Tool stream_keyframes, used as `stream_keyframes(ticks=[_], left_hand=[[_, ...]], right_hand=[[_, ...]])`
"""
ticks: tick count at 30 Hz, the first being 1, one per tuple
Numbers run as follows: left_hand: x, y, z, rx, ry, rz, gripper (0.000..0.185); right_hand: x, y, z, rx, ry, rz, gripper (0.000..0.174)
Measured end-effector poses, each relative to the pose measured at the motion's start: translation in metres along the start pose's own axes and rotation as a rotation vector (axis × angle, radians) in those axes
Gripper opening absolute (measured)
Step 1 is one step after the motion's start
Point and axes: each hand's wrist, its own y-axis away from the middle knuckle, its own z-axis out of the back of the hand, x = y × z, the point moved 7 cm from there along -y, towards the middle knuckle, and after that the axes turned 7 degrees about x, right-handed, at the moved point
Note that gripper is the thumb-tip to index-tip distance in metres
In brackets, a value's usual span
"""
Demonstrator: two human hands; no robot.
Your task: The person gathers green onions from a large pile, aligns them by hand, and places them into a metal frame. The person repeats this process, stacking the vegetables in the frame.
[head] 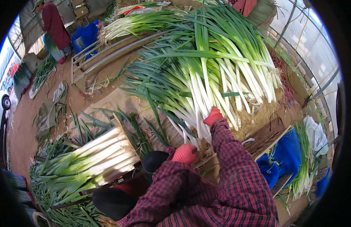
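Note:
A large heap of long green onions lies before me, white stalks and rooty ends turned towards me. My right hand, in a red glove, is curled around white stalks at the near side of the heap. Lower and to the left, my left hand, also red-gloved, is bent into a blurred fist beside the root ends. Whether it holds anything is hidden. At my left, a bundle of trimmed green onions rests in a frame, its root ends level against an upright board.
A blue sheet-lined box stands at my right, with loose green onions beyond it. Leaf scraps pile up lower left. A metal frame lies further off. Another person stands at the far left, near a bundle.

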Motion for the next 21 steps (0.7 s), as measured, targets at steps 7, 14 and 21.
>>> stream_keyframes(ticks=[7,14,21], left_hand=[[0.05,-0.017,0.008,-0.212,0.382,0.226,0.043],[-0.018,-0.03,0.008,0.067,1.764,-0.069,0.106],[-0.02,-0.004,0.038,-0.375,2.313,-0.306,0.058]], right_hand=[[0.051,0.073,0.088,0.36,-0.376,0.318,0.067],[0.033,0.276,0.121,0.909,-0.559,0.467,0.041],[-0.033,0.385,0.075,1.1,-0.617,0.2,0.072]])
